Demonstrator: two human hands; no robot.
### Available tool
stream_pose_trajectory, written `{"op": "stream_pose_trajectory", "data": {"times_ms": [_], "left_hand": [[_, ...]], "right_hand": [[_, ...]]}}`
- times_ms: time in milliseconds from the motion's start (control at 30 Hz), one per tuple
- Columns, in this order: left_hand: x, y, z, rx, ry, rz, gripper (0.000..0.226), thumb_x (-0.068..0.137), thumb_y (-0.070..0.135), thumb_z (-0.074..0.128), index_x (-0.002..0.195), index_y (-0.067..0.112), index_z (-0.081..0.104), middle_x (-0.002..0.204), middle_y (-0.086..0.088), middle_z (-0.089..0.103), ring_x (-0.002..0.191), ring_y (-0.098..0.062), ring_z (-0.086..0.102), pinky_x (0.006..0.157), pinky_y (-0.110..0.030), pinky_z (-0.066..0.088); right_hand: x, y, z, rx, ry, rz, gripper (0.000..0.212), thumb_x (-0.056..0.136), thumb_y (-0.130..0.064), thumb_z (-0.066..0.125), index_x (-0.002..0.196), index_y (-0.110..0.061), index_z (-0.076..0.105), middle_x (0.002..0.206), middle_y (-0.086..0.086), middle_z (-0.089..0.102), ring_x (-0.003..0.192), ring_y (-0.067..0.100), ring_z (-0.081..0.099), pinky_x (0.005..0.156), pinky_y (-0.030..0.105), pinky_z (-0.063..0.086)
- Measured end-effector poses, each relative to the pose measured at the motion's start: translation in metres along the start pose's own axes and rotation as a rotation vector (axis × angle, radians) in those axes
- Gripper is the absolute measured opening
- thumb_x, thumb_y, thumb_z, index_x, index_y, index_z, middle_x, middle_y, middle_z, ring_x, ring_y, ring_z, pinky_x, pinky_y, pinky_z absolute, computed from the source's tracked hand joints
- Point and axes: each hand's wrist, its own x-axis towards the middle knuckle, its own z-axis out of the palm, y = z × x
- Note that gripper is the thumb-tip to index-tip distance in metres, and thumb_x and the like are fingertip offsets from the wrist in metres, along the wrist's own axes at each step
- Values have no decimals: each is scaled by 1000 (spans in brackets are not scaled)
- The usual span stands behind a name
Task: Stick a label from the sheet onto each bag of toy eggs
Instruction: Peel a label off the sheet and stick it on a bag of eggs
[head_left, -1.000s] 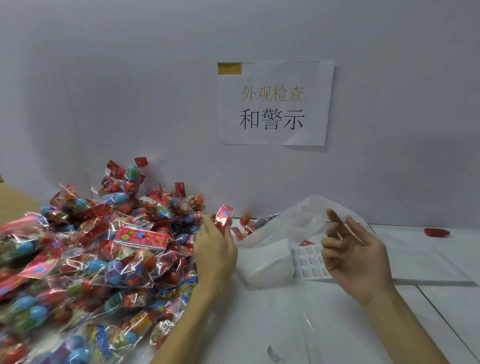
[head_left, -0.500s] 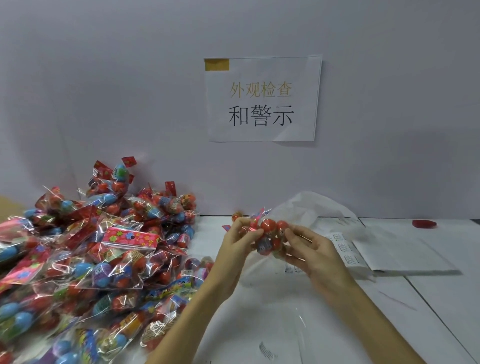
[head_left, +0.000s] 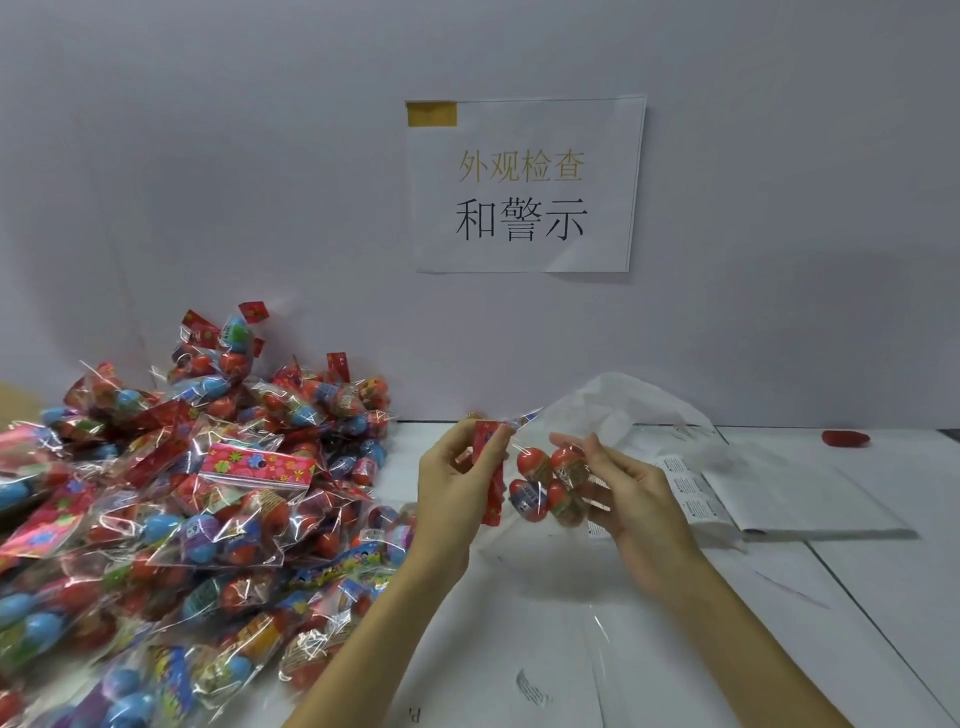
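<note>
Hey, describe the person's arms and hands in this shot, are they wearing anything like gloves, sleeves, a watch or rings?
Both are bare. The left hand and right hand wear no gloves, and no rings show on the fingers in view. No watch or band shows at either wrist. The forearms run uncovered to the bottom edge of the picture, so no sleeve is in view. No marks or tape show on them.

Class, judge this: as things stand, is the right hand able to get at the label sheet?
Probably not at once: the right hand holds the bag of toy eggs with the left hand. The label sheet lies uncovered just beside it.
</note>
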Motion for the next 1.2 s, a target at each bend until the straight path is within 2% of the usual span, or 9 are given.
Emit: {"op": "stream_pose_trajectory", "data": {"times_ms": [167, 267, 400, 500, 700, 833, 900, 1067, 1200], "left_hand": [[-3, -11, 0, 170, 75, 236, 12, 107, 31, 54, 99, 37, 61, 69, 8, 59, 56, -16, 54, 47, -35, 48], [0, -11, -3, 114, 123, 208, 15, 108, 33, 51, 96, 38, 59, 63, 6, 52, 51, -15, 45, 43, -31, 39], [-1, -9, -2, 101, 85, 123, 13, 106, 24, 58, 111, 36, 59, 89, 13, 68, 78, -11, 69, 67, -27, 60], [3, -4, -6, 106, -55, 20, 26, 99, 36, 66, 124, 34, 60, 114, 9, 68, 98, -4, 67, 82, -23, 58], [-4, -1, -3, -41, -194, -152, 28, 91, 44, 72, 98, 19, 83, 98, -8, 80, 95, -21, 77, 83, -25, 60], [-3, 0, -3, -117, -172, -139, 29, 86, 44, 76, 101, 20, 84, 104, -8, 79, 103, -21, 75, 90, -31, 59], [-3, 2, -1, -84, -148, -56, 35, 80, 52, 77, 101, 24, 85, 110, 1, 77, 108, -16, 72, 92, -32, 59], [1, 10, -5, -74, -56, -18, 59, 93, 76, 43, 118, 36, 78, 135, 9, 61, 120, -3, 61, 96, -20, 48], [7, 10, -14, 68, -108, -193, 75, 83, 74, 60, 144, 31, 56, 136, 4, 63, 110, -15, 68, 100, -39, 51]], "right_hand": [[0, 6, -1, 24, -216, 94, 35, 100, -41, 67, 128, -21, 72, 121, 14, 76, 106, 37, 75, 85, 44, 63], [1, 9, 0, -21, -233, 76, 49, 91, -30, 79, 132, -8, 62, 115, 20, 76, 103, 40, 76, 82, 35, 63], [5, 4, -2, -39, -54, -24, 42, 80, -36, 81, 116, -15, 74, 88, 7, 77, 69, 21, 66, 64, 26, 54], [3, 1, -11, -240, -42, -119, 30, 82, -46, 75, 105, -26, 79, 81, 5, 73, 63, 16, 54, 59, 24, 48], [1, 4, -4, -331, -81, -126, 34, 101, -46, 55, 109, -22, 78, 89, 13, 75, 69, 24, 66, 59, 29, 49], [3, 6, -11, -642, 31, -303, 28, 109, -34, 51, 120, -36, 76, 65, -24, 68, 57, -1, 62, 57, 10, 44], [3, 5, -11, -632, 9, -299, 30, 109, -36, 48, 127, -40, 72, 59, -16, 66, 50, 5, 61, 55, 17, 49], [2, -1, -11, -315, -192, -265, 36, 109, -3, 46, 126, -16, 74, 109, 10, 77, 95, 33, 75, 82, 39, 63], [0, -5, -14, -284, -288, -148, 39, 91, -1, 44, 104, -8, 81, 109, 13, 76, 102, 27, 70, 86, 34, 56]]}}
